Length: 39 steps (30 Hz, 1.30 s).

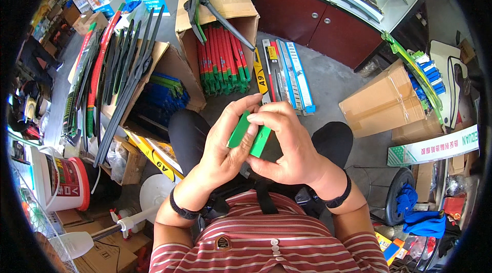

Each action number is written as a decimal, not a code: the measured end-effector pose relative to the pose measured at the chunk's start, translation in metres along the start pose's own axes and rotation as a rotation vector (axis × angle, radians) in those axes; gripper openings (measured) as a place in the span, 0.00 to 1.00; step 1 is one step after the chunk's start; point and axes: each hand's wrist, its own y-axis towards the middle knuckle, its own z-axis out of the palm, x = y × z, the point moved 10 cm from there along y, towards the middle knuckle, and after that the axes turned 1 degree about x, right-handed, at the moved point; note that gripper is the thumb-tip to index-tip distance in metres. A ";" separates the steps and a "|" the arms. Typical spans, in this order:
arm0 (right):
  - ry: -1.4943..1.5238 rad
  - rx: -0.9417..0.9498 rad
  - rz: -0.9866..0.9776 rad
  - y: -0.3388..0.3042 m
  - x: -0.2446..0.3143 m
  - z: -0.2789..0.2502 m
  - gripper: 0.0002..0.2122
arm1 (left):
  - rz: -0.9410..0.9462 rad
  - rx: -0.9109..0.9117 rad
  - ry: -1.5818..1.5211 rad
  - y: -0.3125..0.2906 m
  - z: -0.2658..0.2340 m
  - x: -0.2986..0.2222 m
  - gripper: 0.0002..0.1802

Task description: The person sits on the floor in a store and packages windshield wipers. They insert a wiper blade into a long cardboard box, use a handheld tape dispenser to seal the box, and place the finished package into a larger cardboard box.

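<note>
Between my two hands, in front of my chest, is a small green box [261, 143], seen nearly end-on. My left hand [223, 144] is closed on its left side, the thumb lying across the front of it. My right hand [291, 139] grips the other side, with its fingers over the top and its thumb at the lower edge. The fingers hide much of the box, and I cannot tell how long it is. Beyond my hands, long wiper packages [277, 72] lie on the floor.
A carton [218, 6] of red and green packages stands ahead, with wiper blades on top. Loose wiper blades [125, 68] lean across another carton at the left. A tilted carton [382, 101] stands right, near a dark red cabinet [302, 14]. A white bucket [64, 183] sits lower left.
</note>
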 end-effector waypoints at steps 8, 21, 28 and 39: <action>0.095 -0.021 -0.017 0.002 0.002 0.007 0.31 | 0.211 0.003 -0.015 0.001 -0.010 -0.013 0.26; 0.226 -0.117 0.057 -0.008 -0.012 0.009 0.29 | 0.249 0.107 0.332 0.002 -0.006 -0.022 0.26; 0.150 -0.090 0.026 -0.007 -0.009 0.010 0.27 | 0.213 0.121 0.288 0.000 -0.005 -0.020 0.25; 0.500 -0.131 0.109 -0.016 -0.024 0.025 0.29 | 0.284 0.158 0.366 0.000 -0.003 -0.023 0.30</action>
